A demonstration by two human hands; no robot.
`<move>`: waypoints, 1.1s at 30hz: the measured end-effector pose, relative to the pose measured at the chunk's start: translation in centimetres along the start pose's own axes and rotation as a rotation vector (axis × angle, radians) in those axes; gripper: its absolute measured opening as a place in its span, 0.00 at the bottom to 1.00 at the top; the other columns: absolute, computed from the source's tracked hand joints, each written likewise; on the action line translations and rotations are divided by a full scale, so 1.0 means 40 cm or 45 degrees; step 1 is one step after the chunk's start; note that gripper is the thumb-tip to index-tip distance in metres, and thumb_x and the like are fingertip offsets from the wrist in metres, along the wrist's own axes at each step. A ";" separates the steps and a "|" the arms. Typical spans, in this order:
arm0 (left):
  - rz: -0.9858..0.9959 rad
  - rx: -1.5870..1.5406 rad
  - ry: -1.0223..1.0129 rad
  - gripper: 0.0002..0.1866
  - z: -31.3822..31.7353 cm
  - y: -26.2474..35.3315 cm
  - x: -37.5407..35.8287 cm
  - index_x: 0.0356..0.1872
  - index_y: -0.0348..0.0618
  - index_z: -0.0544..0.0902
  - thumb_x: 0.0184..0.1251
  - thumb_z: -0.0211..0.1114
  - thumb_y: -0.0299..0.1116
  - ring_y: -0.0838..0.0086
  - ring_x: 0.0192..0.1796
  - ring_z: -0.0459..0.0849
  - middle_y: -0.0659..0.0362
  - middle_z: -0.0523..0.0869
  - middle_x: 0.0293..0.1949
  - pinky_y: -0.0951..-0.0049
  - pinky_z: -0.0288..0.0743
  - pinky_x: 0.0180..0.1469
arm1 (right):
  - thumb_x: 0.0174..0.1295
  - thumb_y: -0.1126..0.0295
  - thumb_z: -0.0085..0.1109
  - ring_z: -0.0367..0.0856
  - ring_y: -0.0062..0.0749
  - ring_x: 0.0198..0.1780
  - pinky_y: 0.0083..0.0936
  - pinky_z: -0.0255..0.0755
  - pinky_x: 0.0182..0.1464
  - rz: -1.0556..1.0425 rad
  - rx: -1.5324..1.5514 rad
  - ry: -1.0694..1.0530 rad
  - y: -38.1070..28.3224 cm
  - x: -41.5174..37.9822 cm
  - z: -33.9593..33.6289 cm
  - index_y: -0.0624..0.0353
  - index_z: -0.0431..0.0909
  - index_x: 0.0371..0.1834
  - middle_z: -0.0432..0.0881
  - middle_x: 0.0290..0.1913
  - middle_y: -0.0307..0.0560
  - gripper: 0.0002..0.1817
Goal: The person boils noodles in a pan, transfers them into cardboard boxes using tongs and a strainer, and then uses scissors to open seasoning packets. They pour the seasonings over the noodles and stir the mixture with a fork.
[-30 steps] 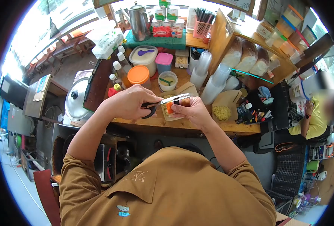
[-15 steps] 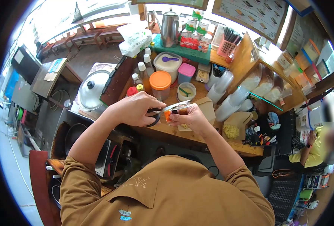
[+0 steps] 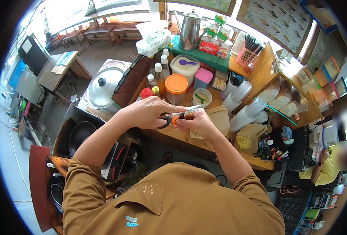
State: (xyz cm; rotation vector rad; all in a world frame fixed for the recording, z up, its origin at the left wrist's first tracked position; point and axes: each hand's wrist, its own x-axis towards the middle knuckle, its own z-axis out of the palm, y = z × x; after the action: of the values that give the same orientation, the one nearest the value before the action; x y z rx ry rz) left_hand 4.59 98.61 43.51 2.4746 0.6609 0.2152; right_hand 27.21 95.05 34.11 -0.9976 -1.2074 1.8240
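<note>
My left hand is closed round the black handles of a pair of scissors. Their metal blades point right, right at the top of a small orange-and-brown packet. My right hand pinches this packet just below the blades. Behind my right hand stands an open brown cardboard box, partly covered by the hand. Farther right, a second open cardboard box has yellow noodles in it. Just beyond the hands are an orange-lidded jar and a small tub with a green spoon.
Bottles and a white tub with a purple spoon stand at the back. Stacked plastic cups lean at the right. A lidded pot and a frying pan are on the left. A person in yellow is at far right.
The view has swung left, so the counter things appear farther right. Both hands stay together, with the scissor blades still at the packet.
</note>
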 end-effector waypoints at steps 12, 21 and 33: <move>0.004 -0.023 0.081 0.36 0.037 -0.043 0.005 0.67 0.58 0.79 0.50 0.65 0.23 0.58 0.30 0.85 0.49 0.85 0.27 0.62 0.79 0.39 | 0.58 0.69 0.75 0.83 0.14 0.37 0.19 0.78 0.41 0.008 -0.287 0.039 0.058 0.057 -0.035 0.64 0.87 0.44 0.89 0.37 0.39 0.14; 0.030 -0.092 0.036 0.32 0.072 -0.102 0.034 0.66 0.57 0.79 0.55 0.66 0.26 0.53 0.34 0.86 0.46 0.87 0.32 0.57 0.79 0.40 | 0.60 0.76 0.71 0.83 0.17 0.40 0.18 0.79 0.43 0.071 -0.411 0.048 0.069 0.077 -0.054 0.65 0.84 0.44 0.88 0.39 0.39 0.10; 0.078 -0.115 0.049 0.33 0.092 -0.136 0.067 0.65 0.50 0.79 0.53 0.66 0.24 0.52 0.36 0.86 0.45 0.86 0.33 0.56 0.78 0.40 | 0.58 0.72 0.73 0.81 0.15 0.34 0.20 0.77 0.38 0.011 -0.377 0.083 0.103 0.103 -0.083 0.66 0.87 0.38 0.89 0.33 0.38 0.09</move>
State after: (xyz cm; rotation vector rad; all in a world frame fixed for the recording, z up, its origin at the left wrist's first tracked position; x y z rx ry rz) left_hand 5.75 102.11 37.43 2.4115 0.5793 0.3103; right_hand 27.73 98.67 28.50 -1.2159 -1.4627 1.6349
